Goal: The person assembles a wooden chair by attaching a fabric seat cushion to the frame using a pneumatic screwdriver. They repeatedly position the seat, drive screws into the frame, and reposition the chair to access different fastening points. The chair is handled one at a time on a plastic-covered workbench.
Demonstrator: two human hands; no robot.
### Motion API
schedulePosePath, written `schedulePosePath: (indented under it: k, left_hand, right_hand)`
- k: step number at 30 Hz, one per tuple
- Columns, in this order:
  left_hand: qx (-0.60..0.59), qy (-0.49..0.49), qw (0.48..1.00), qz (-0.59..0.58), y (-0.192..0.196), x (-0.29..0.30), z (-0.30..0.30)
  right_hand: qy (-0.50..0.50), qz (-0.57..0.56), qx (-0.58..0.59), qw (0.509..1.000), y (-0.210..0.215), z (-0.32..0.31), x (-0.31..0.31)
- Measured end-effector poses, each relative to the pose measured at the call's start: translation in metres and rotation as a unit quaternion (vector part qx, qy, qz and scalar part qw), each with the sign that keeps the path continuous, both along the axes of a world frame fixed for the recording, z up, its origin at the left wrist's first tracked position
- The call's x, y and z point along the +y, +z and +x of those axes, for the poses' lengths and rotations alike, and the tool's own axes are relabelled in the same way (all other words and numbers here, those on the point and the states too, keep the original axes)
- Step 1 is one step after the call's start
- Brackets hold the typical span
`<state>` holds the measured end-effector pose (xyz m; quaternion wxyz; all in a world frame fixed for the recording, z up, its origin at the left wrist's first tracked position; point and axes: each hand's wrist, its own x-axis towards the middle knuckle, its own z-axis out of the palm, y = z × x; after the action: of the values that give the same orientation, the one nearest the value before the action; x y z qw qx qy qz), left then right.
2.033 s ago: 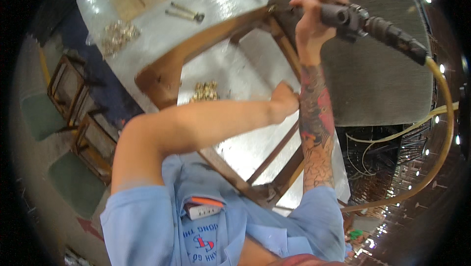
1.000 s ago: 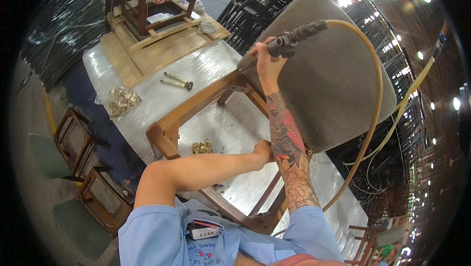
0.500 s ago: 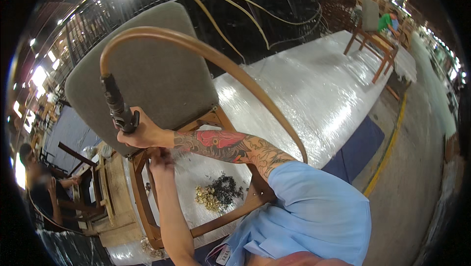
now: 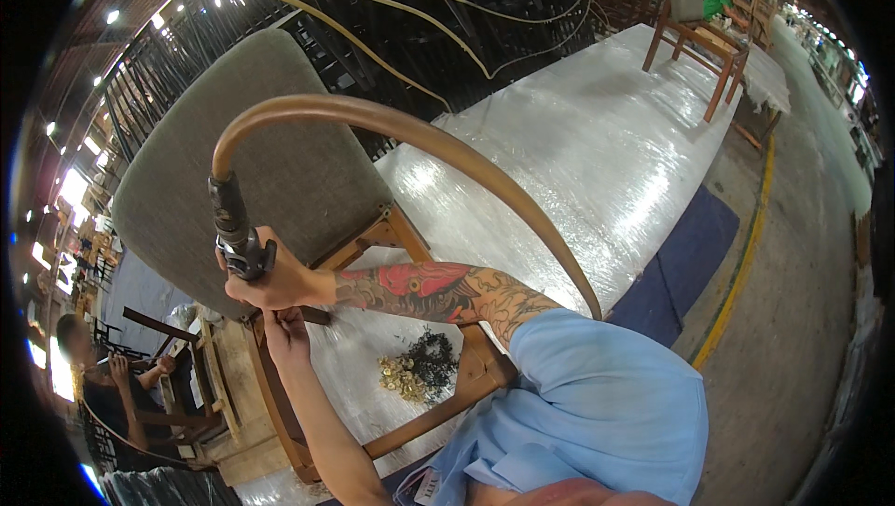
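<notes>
My right hand (image 4: pixel 270 277) is closed around a black air tool (image 4: pixel 244 249), held at the corner where a chair's back meets its frame. A thick brown hose (image 4: pixel 392 119) arches from the tool's upper end toward my right sleeve. Its working tip is hidden behind my hand. Just below, my left hand (image 4: pixel 289 336) is pinched at the same corner; whatever its fingertips hold is too small to make out. The chair has a grey upholstered back (image 4: pixel 252 161) and a brown wooden frame (image 4: pixel 396 422) without a seat. Through the frame show black screws (image 4: pixel 434 361) and brass-coloured hardware (image 4: pixel 401 378) in piles.
The chair rests on a bench wrapped in shiny plastic film (image 4: pixel 569 152). Another chair (image 4: pixel 695 35) stands at its far end. A co-worker (image 4: pixel 117 394) sits at the left by wooden parts. Yellow hoses (image 4: pixel 373 7) hang overhead; a blue mat (image 4: pixel 676 268) lies at the right.
The whole view has shifted a little. My left hand, blurred before, now shows clearly with fingertips pinched just under the right hand. The right hand keeps the tool at the same corner.
</notes>
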<state>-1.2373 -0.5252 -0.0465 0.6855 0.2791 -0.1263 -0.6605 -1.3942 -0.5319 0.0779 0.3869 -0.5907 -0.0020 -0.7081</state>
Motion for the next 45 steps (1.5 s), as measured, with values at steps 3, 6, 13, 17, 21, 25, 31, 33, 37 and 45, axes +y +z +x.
schedulePosePath:
  k: [3, 6, 13, 17, 21, 25, 31, 33, 37, 45]
  left_hand:
    - [-0.03, 0.03, 0.998, 0.046, 0.015, 0.008, -0.018]
    - [-0.051, 0.027, 0.997, 0.05, 0.018, 0.01, -0.021]
    - [0.003, -0.005, 1.0, 0.022, 0.02, 0.01, -0.013]
    - [0.006, 0.003, 1.0, -0.01, 0.01, 0.004, -0.013]
    - [0.012, -0.022, 0.999, -0.032, 0.0, 0.003, 0.0]
    - [0.013, 0.011, 1.0, -0.004, 0.013, 0.007, -0.013]
    - [0.023, -0.008, 0.999, -0.031, 0.0, 0.005, 0.006]
    - [0.018, -0.012, 0.999, -0.031, -0.005, 0.002, 0.006]
    - [-0.025, 0.036, 0.999, 0.006, -0.004, 0.001, 0.002]
    - [0.001, 0.002, 0.999, -0.038, -0.011, 0.0, 0.016]
  right_hand:
    - [-0.02, -0.014, -0.008, 1.0, -0.005, 0.001, -0.004]
    - [0.01, 0.014, -0.018, 1.0, -0.007, -0.003, -0.001]
    - [0.053, 0.126, -0.036, 0.99, 0.002, -0.014, 0.013]
    - [0.065, 0.121, -0.057, 0.989, -0.003, -0.014, 0.006]
    - [0.077, 0.134, -0.072, 0.985, -0.005, -0.01, 0.006]
    - [0.09, 0.15, -0.104, 0.979, -0.006, -0.013, 0.005]
    - [0.093, 0.181, -0.123, 0.971, -0.009, -0.006, 0.008]
    - [0.092, 0.181, -0.117, 0.972, -0.013, -0.006, 0.008]
    - [0.088, 0.183, -0.124, 0.971, -0.019, -0.007, 0.003]
    - [0.08, 0.181, -0.118, 0.973, -0.019, -0.004, -0.004]
